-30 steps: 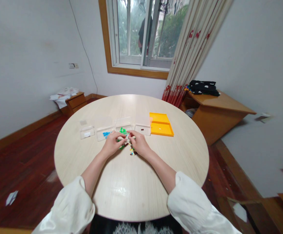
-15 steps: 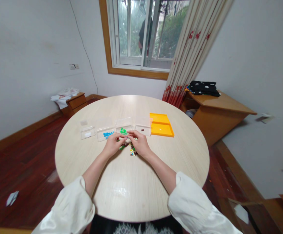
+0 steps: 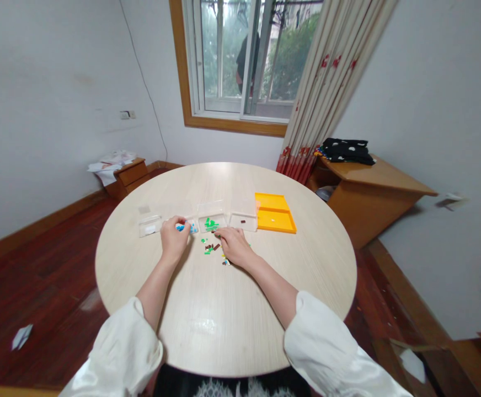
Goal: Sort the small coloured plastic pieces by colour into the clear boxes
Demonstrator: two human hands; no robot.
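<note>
My left hand (image 3: 174, 238) is at a clear plastic box with small blue toy bricks (image 3: 193, 227). Its thumb and fingers are curled together at the bricks; whatever is between the fingertips is too small to name. My right hand (image 3: 236, 246) rests over the loose pile of small green, brown and yellow bricks (image 3: 210, 248), covering part of it. The right fingers are bent in close together, and their grip is hidden. Green bricks (image 3: 211, 224) lie in the clear box just beyond the right fingertips.
Right of the green bricks, another clear box holds a brown brick (image 3: 242, 221). Beside it lies an open yellow case (image 3: 284, 221) with a small white piece. A small clear box with a white piece (image 3: 150, 228) is far left. All stand on a round table (image 3: 224, 325).
My hands were together over the pile and have come apart. The left moved left to the blue bricks; the right stayed near the pile, uncovering more loose bricks.
</note>
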